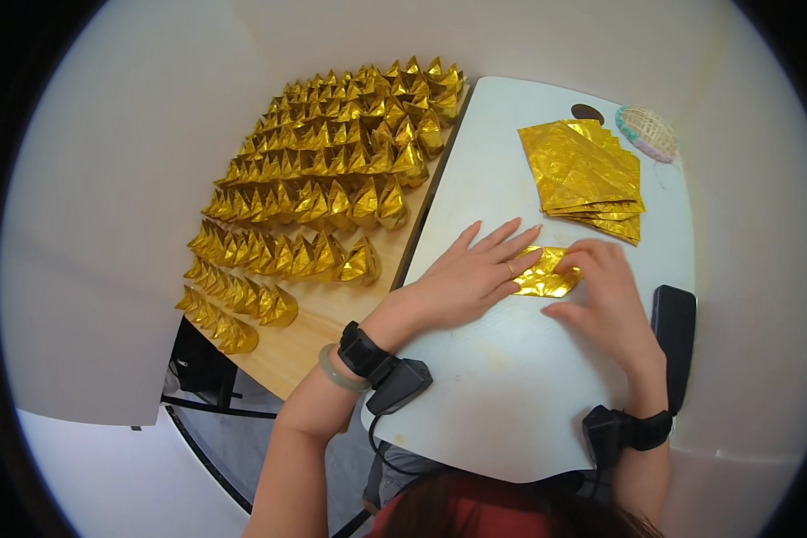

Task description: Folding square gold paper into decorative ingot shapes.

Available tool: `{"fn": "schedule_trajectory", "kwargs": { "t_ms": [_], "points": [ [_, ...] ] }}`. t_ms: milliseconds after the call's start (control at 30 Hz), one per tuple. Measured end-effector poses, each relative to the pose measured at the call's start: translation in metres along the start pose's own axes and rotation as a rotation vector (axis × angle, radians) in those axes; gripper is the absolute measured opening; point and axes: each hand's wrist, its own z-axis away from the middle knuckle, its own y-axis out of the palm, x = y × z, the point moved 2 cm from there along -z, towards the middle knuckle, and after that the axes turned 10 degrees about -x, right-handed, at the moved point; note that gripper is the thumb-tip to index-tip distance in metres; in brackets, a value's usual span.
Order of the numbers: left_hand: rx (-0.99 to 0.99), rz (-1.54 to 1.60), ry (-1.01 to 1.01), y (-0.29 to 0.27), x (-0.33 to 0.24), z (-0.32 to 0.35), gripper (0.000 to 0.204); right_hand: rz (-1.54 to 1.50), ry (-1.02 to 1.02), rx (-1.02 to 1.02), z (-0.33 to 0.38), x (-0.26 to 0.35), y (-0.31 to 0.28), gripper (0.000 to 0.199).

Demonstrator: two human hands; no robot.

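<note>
1. While both hands work at the centre of the frame, a small, partly folded piece of shiny gold foil paper lies flat on the white board-like table.
2. The left hand lies spread over the foil's left end, fingers extended and flat, pressing rather than gripping.
3. The right hand covers the foil's right end, its fingers curled and pinching the edge of the paper, thumb below.
4. Judged from this pose, the step in hand is a fold or crease: one hand pins the foil while the other turns its edge.
5. The next move probably calls for steady downward pressure from the flat hand and a clean, even press along the crease, as thin foil wrinkles easily.
6. A stack of flat square gold foil sheets sits in the upper right, well apart from the hands.
7. Rows of finished folded gold foil shapes fill the wooden surface in the upper left.
8. A dark flat device lies just right of the right hand.
</note>
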Motion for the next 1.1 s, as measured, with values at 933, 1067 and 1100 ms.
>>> {"fn": "schedule_trajectory", "kwargs": {
  "t_ms": [933,1067,1100],
  "points": [
    [-0.334,0.259,-0.039,-0.011,-0.004,-0.002,0.016,-0.026,0.036,0.05,-0.002,-0.004,0.002,0.015],
    [-0.236,0.428,-0.346,-0.012,-0.007,-0.006,0.015,-0.153,0.237,0.04,-0.001,-0.005,0.004,0.014],
    [-0.188,0.452,-0.425,-0.013,-0.007,-0.006,0.014,-0.246,0.314,0.046,-0.001,-0.005,0.005,0.015]
  ]
}}
